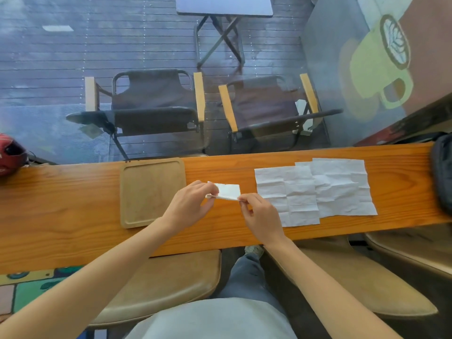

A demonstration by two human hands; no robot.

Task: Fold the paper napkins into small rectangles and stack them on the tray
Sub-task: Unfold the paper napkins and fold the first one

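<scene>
Now napkin [230,191] — small, white, folded

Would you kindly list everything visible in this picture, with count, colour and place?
folded napkin: one, white, held above the counter between both hands
unfolded napkins: at least two, white, overlapping flat on the counter, right of the hands
tray: one, light wood, nothing on it, left of the hands
counter: one, orange wood, across the view
folding chairs: two, dark with wooden armrests, beyond the glass
small table: one, grey, top centre
helmet: one, red, far left
bag: one, dark, far right
stools: at least two, tan, below the counter
left hand: one, pinching the napkin
right hand: one, pinching the napkin
</scene>
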